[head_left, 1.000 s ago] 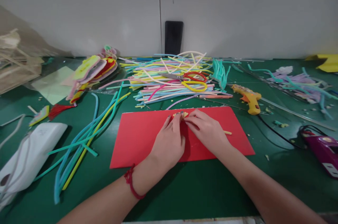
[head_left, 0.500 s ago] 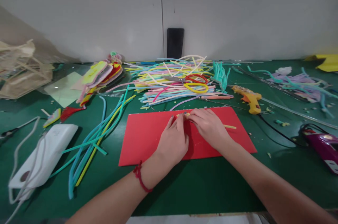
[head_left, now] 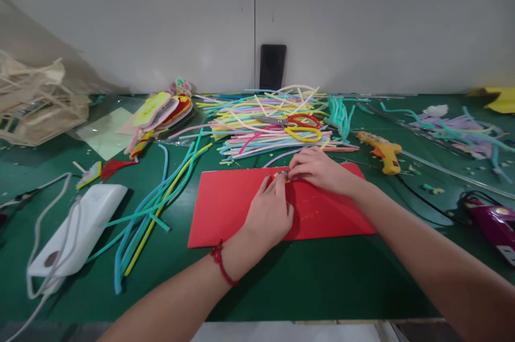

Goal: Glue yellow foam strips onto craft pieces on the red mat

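A red card point(head_left: 229, 208) lies flat on the green table. Over its far edge my left hand point(head_left: 270, 208) is closed, thumb and fingertips pinching one end of a pale yellow pipe cleaner point(head_left: 324, 144). My right hand point(head_left: 317, 170) touches the left fingertips and is closed on the same pipe cleaner, whose free end sticks up behind the knuckles. Most of the coiled or bent part is hidden between the fingers. Just beyond the hands, scissors point(head_left: 303, 128) with red and yellow handles rest on a heap of coloured pipe cleaners point(head_left: 245, 138).
A yellow glue gun point(head_left: 386, 155) lies to the right, its cord running toward a purple device point(head_left: 493, 226). On the left are a white power strip point(head_left: 80, 229), loose blue and green pipe cleaners point(head_left: 156, 202) and finished fuzzy pieces point(head_left: 155, 111). A phone point(head_left: 272, 67) leans on the wall.
The pipe cleaner's free end has swung from the right, over the card, to behind my right hand. My right hand has turned and moved up slightly. The view has shifted a little.
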`<control>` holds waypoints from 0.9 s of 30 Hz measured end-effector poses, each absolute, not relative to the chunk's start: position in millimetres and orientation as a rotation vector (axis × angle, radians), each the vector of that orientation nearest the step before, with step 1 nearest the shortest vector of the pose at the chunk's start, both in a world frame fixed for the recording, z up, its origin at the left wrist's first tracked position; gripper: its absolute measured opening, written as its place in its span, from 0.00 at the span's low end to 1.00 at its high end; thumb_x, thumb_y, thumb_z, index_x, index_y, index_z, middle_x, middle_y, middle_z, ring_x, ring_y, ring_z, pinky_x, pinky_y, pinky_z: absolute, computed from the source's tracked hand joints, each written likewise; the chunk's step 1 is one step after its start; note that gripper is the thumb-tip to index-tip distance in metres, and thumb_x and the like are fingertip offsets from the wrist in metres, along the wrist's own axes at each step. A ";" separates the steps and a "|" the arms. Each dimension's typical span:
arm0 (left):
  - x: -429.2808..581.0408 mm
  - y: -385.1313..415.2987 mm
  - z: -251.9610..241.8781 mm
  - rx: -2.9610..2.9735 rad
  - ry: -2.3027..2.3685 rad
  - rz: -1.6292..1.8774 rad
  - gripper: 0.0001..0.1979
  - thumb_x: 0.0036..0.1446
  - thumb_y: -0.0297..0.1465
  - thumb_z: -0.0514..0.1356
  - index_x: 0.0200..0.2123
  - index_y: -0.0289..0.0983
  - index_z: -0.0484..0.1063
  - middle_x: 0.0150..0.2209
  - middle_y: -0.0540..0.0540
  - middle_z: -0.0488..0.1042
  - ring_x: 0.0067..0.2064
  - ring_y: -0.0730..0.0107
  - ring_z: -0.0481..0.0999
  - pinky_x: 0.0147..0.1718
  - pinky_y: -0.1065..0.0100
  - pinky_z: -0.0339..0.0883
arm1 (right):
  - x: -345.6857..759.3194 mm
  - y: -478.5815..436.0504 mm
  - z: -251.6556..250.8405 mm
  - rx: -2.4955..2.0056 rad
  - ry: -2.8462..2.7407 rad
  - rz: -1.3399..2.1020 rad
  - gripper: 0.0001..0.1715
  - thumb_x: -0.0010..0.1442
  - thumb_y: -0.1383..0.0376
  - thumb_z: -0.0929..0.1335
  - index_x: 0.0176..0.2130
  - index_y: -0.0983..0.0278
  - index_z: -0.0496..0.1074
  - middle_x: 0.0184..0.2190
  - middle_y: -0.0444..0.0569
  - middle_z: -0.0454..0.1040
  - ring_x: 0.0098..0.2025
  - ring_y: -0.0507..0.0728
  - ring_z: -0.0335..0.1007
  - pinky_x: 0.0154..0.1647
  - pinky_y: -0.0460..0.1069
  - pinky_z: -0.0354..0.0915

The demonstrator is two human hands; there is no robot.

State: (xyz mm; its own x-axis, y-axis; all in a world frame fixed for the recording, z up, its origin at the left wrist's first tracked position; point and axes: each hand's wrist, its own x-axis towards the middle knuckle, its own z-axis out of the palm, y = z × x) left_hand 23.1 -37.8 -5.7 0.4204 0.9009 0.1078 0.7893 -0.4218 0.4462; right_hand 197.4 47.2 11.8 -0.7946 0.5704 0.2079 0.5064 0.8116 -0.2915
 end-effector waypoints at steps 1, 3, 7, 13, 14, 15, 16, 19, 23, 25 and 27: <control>23.1 -37.8 -5.8 2.349 1.456 0.486 0.27 0.52 0.22 0.48 0.57 0.25 0.51 0.57 0.30 0.64 0.59 0.59 0.65 0.62 0.53 0.52 | 199.1 45.0 11.2 -0.853 -2.679 0.302 0.17 0.65 0.63 0.60 0.33 0.58 0.76 0.36 0.47 0.74 0.40 0.56 0.64 0.43 0.54 0.55; 22.8 -38.0 -6.0 2.335 1.462 0.497 0.27 0.52 0.22 0.48 0.57 0.25 0.51 0.57 0.31 0.65 0.60 0.61 0.64 0.62 0.53 0.52 | 204.2 38.4 9.2 -0.924 -2.572 0.264 0.15 0.64 0.62 0.61 0.34 0.58 0.77 0.36 0.48 0.74 0.40 0.57 0.64 0.44 0.55 0.57; 22.0 -38.9 -5.4 2.321 1.462 0.514 0.28 0.52 0.21 0.48 0.57 0.27 0.51 0.57 0.33 0.66 0.59 0.62 0.64 0.62 0.54 0.52 | 214.3 22.4 1.0 -1.080 -2.330 0.319 0.16 0.64 0.64 0.60 0.36 0.59 0.76 0.37 0.50 0.72 0.41 0.56 0.68 0.44 0.53 0.63; 21.4 -38.2 -4.9 2.365 1.467 0.524 0.27 0.52 0.20 0.48 0.57 0.28 0.52 0.56 0.34 0.67 0.59 0.62 0.66 0.61 0.54 0.53 | 213.0 15.6 -10.5 -1.209 -2.209 0.380 0.14 0.64 0.64 0.60 0.36 0.59 0.75 0.36 0.50 0.72 0.40 0.56 0.70 0.44 0.53 0.67; 21.3 -38.1 -5.1 2.385 1.472 0.516 0.27 0.52 0.20 0.48 0.57 0.27 0.53 0.56 0.34 0.67 0.59 0.62 0.65 0.61 0.54 0.53 | 211.9 16.5 -11.3 -1.218 -2.201 0.376 0.13 0.63 0.64 0.61 0.36 0.59 0.75 0.36 0.50 0.72 0.40 0.56 0.70 0.44 0.53 0.67; 21.3 -38.0 -5.4 2.410 1.480 0.503 0.27 0.53 0.21 0.48 0.58 0.26 0.53 0.56 0.34 0.67 0.59 0.62 0.65 0.61 0.55 0.53 | 211.1 17.4 -12.0 -1.223 -2.196 0.373 0.13 0.63 0.65 0.61 0.36 0.60 0.75 0.36 0.50 0.72 0.40 0.56 0.70 0.43 0.53 0.67; 21.3 -38.2 -5.6 2.439 1.486 0.485 0.27 0.53 0.21 0.48 0.58 0.25 0.54 0.57 0.34 0.67 0.59 0.61 0.64 0.61 0.55 0.52 | 210.6 18.3 -12.6 -1.224 -2.193 0.371 0.12 0.63 0.65 0.62 0.35 0.60 0.75 0.36 0.50 0.73 0.40 0.56 0.70 0.43 0.53 0.67; 21.7 -39.4 -5.5 2.538 1.481 0.420 0.26 0.55 0.23 0.48 0.58 0.25 0.55 0.58 0.33 0.65 0.61 0.58 0.62 0.61 0.53 0.51 | 210.2 19.5 -14.8 -1.226 -2.190 0.358 0.11 0.63 0.66 0.62 0.36 0.61 0.74 0.36 0.50 0.73 0.40 0.56 0.69 0.43 0.53 0.67; 22.2 -40.7 -5.0 2.594 1.471 0.394 0.25 0.57 0.25 0.48 0.58 0.26 0.57 0.59 0.35 0.63 0.61 0.57 0.62 0.61 0.52 0.52 | 209.0 17.1 -16.9 -1.201 -2.180 0.327 0.11 0.62 0.66 0.63 0.36 0.60 0.74 0.36 0.50 0.72 0.41 0.56 0.68 0.45 0.54 0.66; 21.7 -39.8 -5.9 2.596 1.482 0.417 0.24 0.57 0.25 0.48 0.58 0.26 0.57 0.58 0.34 0.64 0.60 0.58 0.63 0.61 0.53 0.52 | 207.0 14.7 -16.4 -1.183 -2.171 0.337 0.10 0.62 0.65 0.63 0.37 0.60 0.74 0.37 0.51 0.71 0.42 0.57 0.68 0.46 0.54 0.66; 20.6 -37.6 -7.9 2.593 1.489 0.456 0.23 0.58 0.23 0.47 0.58 0.26 0.57 0.57 0.35 0.67 0.60 0.60 0.64 0.61 0.54 0.52 | 204.5 12.6 -15.1 -1.179 -2.161 0.360 0.09 0.62 0.64 0.64 0.37 0.60 0.74 0.38 0.51 0.69 0.42 0.57 0.68 0.45 0.54 0.67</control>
State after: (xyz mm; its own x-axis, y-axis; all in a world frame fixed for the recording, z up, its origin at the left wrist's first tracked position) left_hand 20.6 -37.6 -7.9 0.4719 0.8586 0.2003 0.8234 -0.5104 0.2481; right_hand 204.5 12.6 -15.1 -0.3908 0.8263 0.4056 0.6503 0.5597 -0.5137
